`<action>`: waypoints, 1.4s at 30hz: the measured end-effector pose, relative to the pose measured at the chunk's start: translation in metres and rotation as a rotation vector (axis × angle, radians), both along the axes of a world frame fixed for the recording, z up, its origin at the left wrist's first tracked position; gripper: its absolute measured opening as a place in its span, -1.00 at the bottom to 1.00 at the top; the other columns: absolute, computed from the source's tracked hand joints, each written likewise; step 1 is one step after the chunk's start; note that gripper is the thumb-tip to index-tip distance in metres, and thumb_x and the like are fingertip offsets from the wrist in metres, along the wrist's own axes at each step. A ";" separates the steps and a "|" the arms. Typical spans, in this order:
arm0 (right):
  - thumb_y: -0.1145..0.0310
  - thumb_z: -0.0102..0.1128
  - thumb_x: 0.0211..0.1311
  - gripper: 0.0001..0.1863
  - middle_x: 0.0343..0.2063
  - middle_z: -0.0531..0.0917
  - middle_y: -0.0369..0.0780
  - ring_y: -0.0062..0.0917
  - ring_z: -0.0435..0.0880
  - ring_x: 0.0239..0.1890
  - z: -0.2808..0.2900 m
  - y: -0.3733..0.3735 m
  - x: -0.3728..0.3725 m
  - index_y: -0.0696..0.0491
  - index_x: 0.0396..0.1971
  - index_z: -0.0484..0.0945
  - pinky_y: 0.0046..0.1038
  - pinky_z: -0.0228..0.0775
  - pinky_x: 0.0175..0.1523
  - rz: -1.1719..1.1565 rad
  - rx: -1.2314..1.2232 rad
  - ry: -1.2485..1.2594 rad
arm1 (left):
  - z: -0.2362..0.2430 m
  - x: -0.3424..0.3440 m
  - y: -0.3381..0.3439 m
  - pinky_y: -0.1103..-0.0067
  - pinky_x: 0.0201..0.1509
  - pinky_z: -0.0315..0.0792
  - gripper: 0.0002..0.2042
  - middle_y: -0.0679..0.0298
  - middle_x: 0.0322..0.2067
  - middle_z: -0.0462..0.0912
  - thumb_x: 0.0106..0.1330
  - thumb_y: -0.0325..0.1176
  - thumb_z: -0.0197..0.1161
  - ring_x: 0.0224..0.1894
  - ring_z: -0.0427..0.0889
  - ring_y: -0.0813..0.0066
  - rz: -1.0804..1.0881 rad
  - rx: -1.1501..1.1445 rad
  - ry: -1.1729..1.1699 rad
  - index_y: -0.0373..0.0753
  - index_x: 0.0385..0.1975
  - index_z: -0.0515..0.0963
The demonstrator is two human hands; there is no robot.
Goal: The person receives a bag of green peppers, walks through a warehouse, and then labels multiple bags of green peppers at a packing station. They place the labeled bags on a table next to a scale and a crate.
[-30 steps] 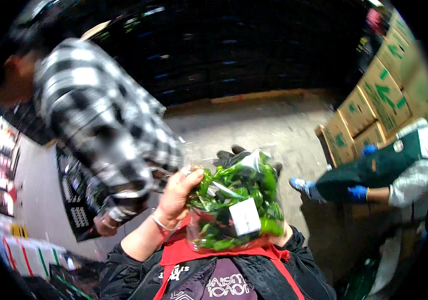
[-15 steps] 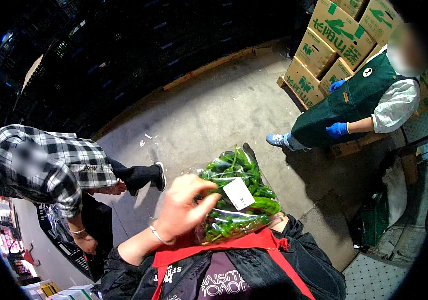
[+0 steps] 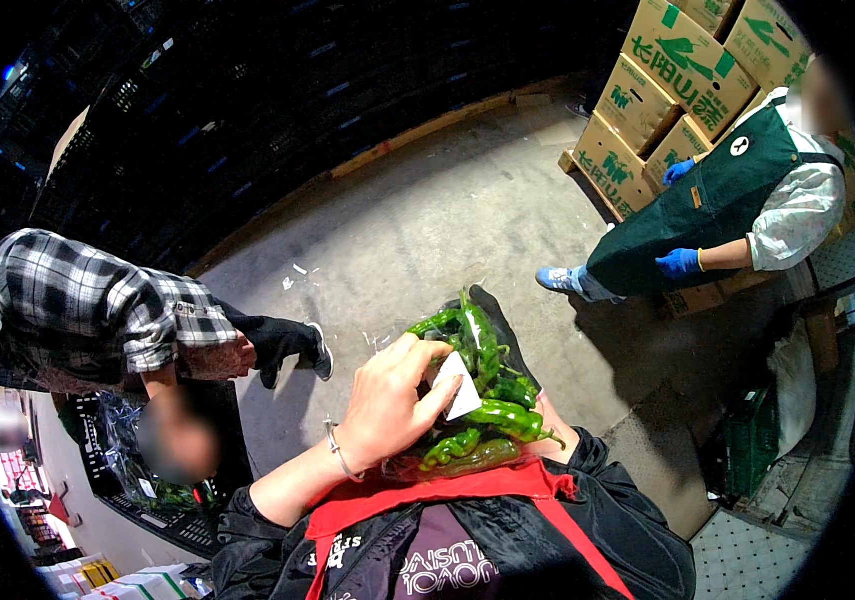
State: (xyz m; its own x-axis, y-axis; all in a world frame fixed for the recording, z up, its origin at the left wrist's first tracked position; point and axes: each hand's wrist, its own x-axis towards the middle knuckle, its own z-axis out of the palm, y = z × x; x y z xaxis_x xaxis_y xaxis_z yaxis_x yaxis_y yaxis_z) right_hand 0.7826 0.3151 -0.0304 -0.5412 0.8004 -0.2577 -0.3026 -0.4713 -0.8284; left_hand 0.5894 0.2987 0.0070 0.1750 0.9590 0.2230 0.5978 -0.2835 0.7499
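Observation:
A clear plastic bag of long green peppers (image 3: 483,400) is held close to my chest. My left hand (image 3: 393,400) lies over its left side, fingers curled, with the fingertips on a white label (image 3: 463,388) stuck to the bag. My right hand (image 3: 548,440) is mostly hidden under the bag; only a bit of skin shows at the bag's lower right edge, supporting it. A bracelet sits on my left wrist. My red apron strap and black jacket show below.
A person in a checked shirt (image 3: 88,310) bends over a dark crate of greens (image 3: 148,480) at left. Another person in a green apron with blue gloves (image 3: 678,262) stands by stacked cardboard boxes (image 3: 668,90) at upper right. Dark stacked crates line the back; concrete floor between.
The view has tilted and the bag has sunk lower against my chest. My left hand has shifted from the bag's top to the white label. The checked-shirt person has bent lower.

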 end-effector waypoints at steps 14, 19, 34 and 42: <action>-0.11 0.03 0.20 -0.34 -0.10 0.56 -0.14 -0.36 0.54 -0.05 0.007 -0.045 -0.002 0.10 0.13 0.35 -0.33 0.35 0.12 0.008 0.004 -0.015 | 0.011 -0.009 -0.037 0.63 -0.52 0.33 -0.89 0.28 -0.62 0.50 0.11 -0.47 0.27 -0.60 0.44 0.67 -0.012 -0.151 -0.270 -0.34 -0.40 0.55; -0.11 0.01 0.21 -0.36 -0.11 0.57 -0.14 -0.36 0.54 -0.06 0.007 -0.061 -0.002 0.08 0.13 0.35 -0.33 0.36 0.11 0.005 -0.008 -0.020 | 0.008 -0.011 -0.046 0.62 -0.50 0.36 -0.91 0.23 -0.61 0.51 0.08 -0.52 0.28 -0.59 0.51 0.56 -0.025 0.004 -0.211 -0.33 -0.43 0.55; -0.10 -0.05 0.25 -0.40 -0.14 0.57 -0.16 -0.37 0.56 -0.10 0.005 -0.077 -0.038 0.03 0.13 0.35 -0.34 0.39 0.08 -0.046 -0.002 -0.020 | 0.013 -0.038 -0.088 0.56 -0.48 0.42 -0.84 0.22 -0.52 0.56 -0.04 -0.49 0.39 -0.51 0.58 0.36 -0.172 0.185 -0.067 -0.27 -0.47 0.56; -0.10 -0.08 0.28 -0.42 -0.15 0.58 -0.17 -0.37 0.56 -0.12 -0.010 -0.061 -0.064 0.01 0.13 0.36 -0.34 0.41 0.06 -0.165 0.031 -0.042 | 0.021 -0.040 -0.102 0.51 -0.49 0.44 -0.83 0.24 -0.56 0.52 0.05 -0.36 0.33 -0.54 0.56 0.35 -0.224 -0.037 0.007 -0.25 -0.46 0.49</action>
